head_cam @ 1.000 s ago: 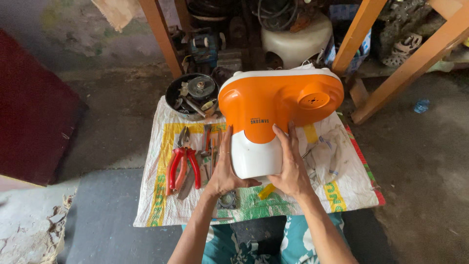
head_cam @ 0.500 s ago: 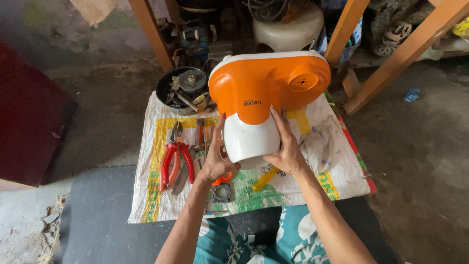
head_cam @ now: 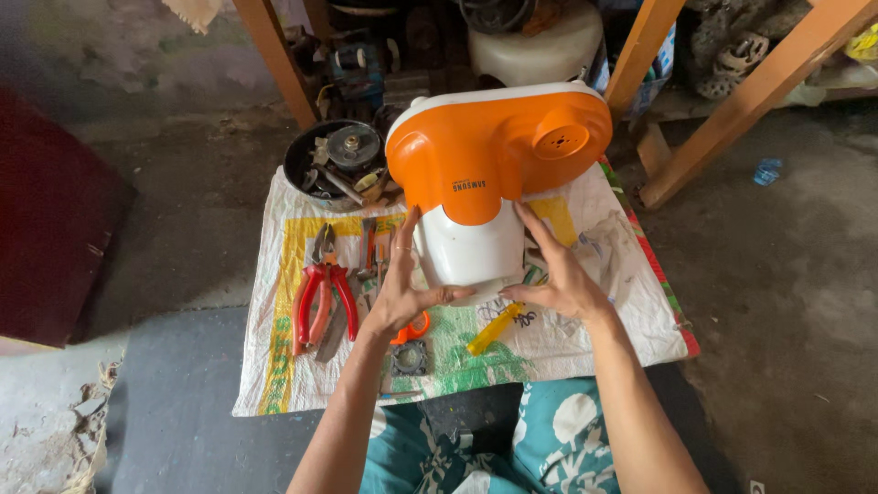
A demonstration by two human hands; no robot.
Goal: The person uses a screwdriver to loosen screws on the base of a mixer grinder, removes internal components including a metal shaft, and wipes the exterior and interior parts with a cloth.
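An orange and white appliance body (head_cam: 485, 174) stands upright over a woven sack mat (head_cam: 283, 366) on the floor. My left hand (head_cam: 402, 288) presses its white lower part from the left, thumb under the edge. My right hand (head_cam: 553, 270) presses it from the right, fingers spread along the white side. Both hands grip the appliance between them. A yellow-handled screwdriver (head_cam: 494, 329) lies just below the appliance, between my wrists. Red-handled pliers (head_cam: 320, 297) lie on the mat to the left of my left hand.
A dark round bowl (head_cam: 297, 169) of metal parts sits at the mat's back left corner. Several small tools lie near the pliers, and a small square black part (head_cam: 409, 359) rests by my left wrist. Slanted wooden legs (head_cam: 732, 101) and clutter stand behind. A dark red panel (head_cam: 46, 220) is at left.
The appliance has come lower and slightly nearer to the mat. My hands have slid down toward its white base, with the fingers spread wider.
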